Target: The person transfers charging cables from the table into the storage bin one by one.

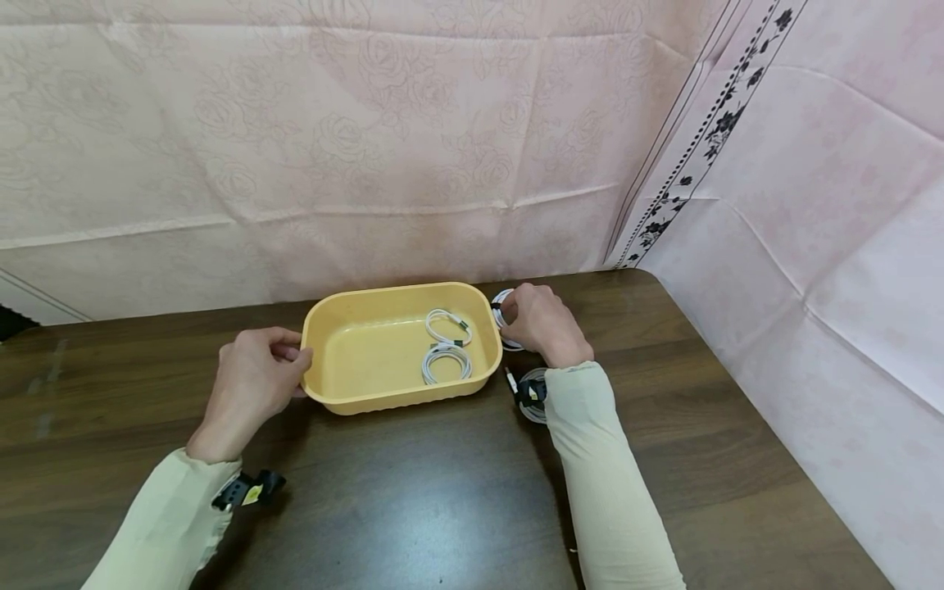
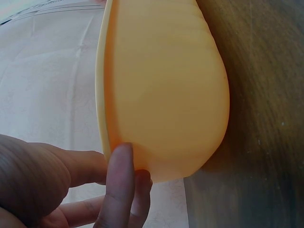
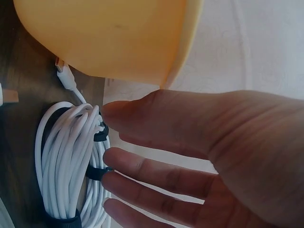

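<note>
A yellow plastic tray (image 1: 361, 401) sits on the table, two coiled white cables (image 1: 446, 363) lying in its right part. My left hand (image 1: 258, 373) pinches its left rim, the thumb outside the wall in the left wrist view. Just right of the tray stands a coiled white cable (image 3: 64, 156) with black ties and a metal-tipped plug. At this coil is my right hand (image 1: 542, 322), fingers mostly straight and spread, fingertips right at the ties. Another coiled cable (image 1: 533, 414) with a black tie lies nearer, partly hidden by the right sleeve.
The dark wooden table (image 1: 413, 492) ends at a pale floral cloth (image 1: 332, 164) behind the tray. A second cloth wall (image 1: 833, 205) borders the table's right side. Both wrists carry strapped devices, the left one (image 1: 247, 490) in plain sight.
</note>
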A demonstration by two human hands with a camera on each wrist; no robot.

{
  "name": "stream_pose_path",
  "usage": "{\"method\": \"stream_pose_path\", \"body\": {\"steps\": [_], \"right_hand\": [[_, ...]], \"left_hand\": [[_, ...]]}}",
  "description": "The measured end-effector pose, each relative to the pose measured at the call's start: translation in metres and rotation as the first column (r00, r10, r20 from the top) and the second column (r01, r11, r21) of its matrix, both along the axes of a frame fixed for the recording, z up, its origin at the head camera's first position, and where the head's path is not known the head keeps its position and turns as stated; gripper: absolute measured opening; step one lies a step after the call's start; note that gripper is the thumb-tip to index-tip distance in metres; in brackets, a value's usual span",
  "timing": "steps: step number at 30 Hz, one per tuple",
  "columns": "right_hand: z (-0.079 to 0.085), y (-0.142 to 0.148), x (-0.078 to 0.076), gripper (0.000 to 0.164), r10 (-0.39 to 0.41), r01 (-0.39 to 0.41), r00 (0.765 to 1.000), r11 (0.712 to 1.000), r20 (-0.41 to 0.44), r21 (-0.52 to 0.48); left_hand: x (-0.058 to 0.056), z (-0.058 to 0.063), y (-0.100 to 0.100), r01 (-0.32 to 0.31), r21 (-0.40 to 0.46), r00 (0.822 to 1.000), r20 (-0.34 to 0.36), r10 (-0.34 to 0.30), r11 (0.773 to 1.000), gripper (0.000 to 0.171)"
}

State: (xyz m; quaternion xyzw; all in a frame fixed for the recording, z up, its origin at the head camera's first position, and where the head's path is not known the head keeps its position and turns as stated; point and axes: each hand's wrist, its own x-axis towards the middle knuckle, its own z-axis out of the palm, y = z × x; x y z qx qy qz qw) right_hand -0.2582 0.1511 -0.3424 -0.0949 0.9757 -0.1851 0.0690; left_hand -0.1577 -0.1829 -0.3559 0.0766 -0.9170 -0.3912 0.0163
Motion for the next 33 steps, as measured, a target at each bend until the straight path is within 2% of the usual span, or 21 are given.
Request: {"method": "stream_pose_path", "body": {"steps": [14,23,33], "right_hand": [[-0.005,-0.0007,-0.0009,0.015,0.024,-0.024,1.0,0.999,-0.012,0.027],[-0.0059,-0.0006,-0.0016,0.026,0.012,-0.013,1.0,1.0,0.028,0.027],[-0.0079,0.0003,-0.0014,0.026,0.026,-0.027,0.999,0.999,0.039,0.03]], "left_hand": [[-0.0006,0.0002,0.0006,-0.002,0.013,1.0,0.01,0.002,1.0,0.036],[-0.0001,-0.0002,0.0003,0.001,0.005,1.0,-0.002,-0.001,1.0,0.035],[-0.0008,-0.0009,0.0003,-0.001,0.002,1.0,-0.006,0.001,1.0,0.035]]}}
